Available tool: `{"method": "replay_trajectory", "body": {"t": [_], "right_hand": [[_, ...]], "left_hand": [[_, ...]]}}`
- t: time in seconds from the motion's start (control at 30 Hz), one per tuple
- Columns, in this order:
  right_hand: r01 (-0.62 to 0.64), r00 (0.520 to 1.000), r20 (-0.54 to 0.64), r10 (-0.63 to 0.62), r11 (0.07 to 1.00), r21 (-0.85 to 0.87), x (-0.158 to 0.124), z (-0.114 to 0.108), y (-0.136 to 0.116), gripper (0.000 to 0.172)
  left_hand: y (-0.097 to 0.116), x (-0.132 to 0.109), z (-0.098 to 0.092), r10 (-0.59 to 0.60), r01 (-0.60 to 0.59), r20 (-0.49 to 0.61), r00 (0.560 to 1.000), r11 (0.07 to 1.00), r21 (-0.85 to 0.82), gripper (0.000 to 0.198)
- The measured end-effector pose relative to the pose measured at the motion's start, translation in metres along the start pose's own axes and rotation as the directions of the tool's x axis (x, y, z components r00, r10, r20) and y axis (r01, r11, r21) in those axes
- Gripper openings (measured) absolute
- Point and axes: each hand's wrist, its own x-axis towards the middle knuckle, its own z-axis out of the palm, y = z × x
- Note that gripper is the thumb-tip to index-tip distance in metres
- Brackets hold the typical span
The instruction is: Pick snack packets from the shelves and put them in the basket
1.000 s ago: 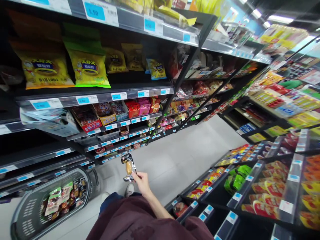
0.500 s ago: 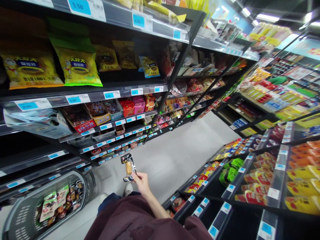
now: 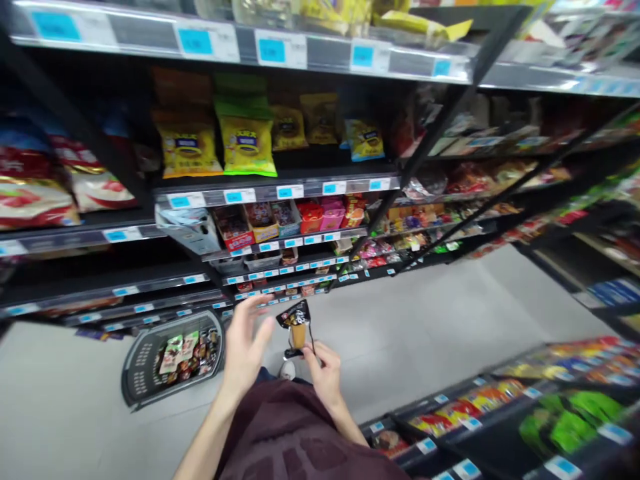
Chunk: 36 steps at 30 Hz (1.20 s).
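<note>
My right hand (image 3: pixel 324 373) pinches the lower edge of a small snack packet (image 3: pixel 299 330), black with a see-through middle that shows something tan inside. The packet is upright in front of my body, above the floor. To its left, my left hand (image 3: pixel 246 343) is raised with fingers apart and nothing in it, not touching the packet. Beyond that hand a grey shopping basket (image 3: pixel 131 373) sits on the floor. Green-and-white packets (image 3: pixel 181 351) and several small dark wrapped items (image 3: pixel 206 347) lie in it.
Shelves with price tags (image 3: pixel 240 195) run along the left, holding yellow snack bags (image 3: pixel 247 143) and small candy boxes (image 3: pixel 260 222). A lower rack with green packages (image 3: pixel 570 423) stands on the right. Grey floor (image 3: pixel 415 320) lies between them.
My left hand has come into view and risen beside the packet. The right hand still holds the packet. The view has turned to the left, showing more shelf and the whole basket.
</note>
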Motion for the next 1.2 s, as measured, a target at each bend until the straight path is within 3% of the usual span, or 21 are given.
{"method": "replay_trajectory", "body": {"t": [0.13, 0.3, 0.6, 0.7, 0.83, 0.97, 1.2], "right_hand": [[0.113, 0.991, 0.078, -0.111, 0.993, -0.028, -0.004, -0.003, -0.013, 0.016], [0.176, 0.976, 0.139, -0.167, 0.983, -0.056, -0.008, 0.002, -0.015, 0.015], [0.052, 0.976, 0.213, -0.035, 0.996, -0.073, -0.001, 0.005, -0.015, 0.016], [-0.065, 0.960, 0.270, 0.067, 0.998, -0.018, 0.007, 0.009, -0.023, 0.020], [-0.184, 0.962, 0.220, 0.160, 0.979, 0.092, 0.017, 0.019, -0.040, 0.030], [-0.164, 0.978, 0.151, 0.145, 0.979, 0.121, 0.022, 0.024, -0.055, 0.031], [-0.135, 0.987, 0.108, 0.119, 0.979, 0.153, 0.018, 0.026, -0.056, 0.032]], "left_hand": [[-0.007, 0.007, 0.005, -0.175, 0.203, 0.203, 0.963, 0.971, -0.124, 0.031], [-0.022, 0.010, 0.009, -0.282, 0.307, 0.145, 0.948, 0.931, -0.199, 0.028], [-0.039, 0.006, 0.007, -0.328, 0.311, -0.012, 0.944, 0.906, -0.287, 0.029], [-0.033, 0.003, 0.007, -0.339, 0.329, 0.000, 0.941, 0.913, -0.239, 0.030], [-0.021, -0.002, 0.006, -0.319, 0.318, 0.032, 0.947, 0.927, -0.198, 0.034], [-0.010, -0.008, 0.001, -0.234, 0.245, 0.073, 0.970, 0.931, -0.270, 0.043], [-0.008, -0.023, -0.005, -0.253, 0.256, 0.044, 0.967, 0.937, -0.239, 0.049]]}}
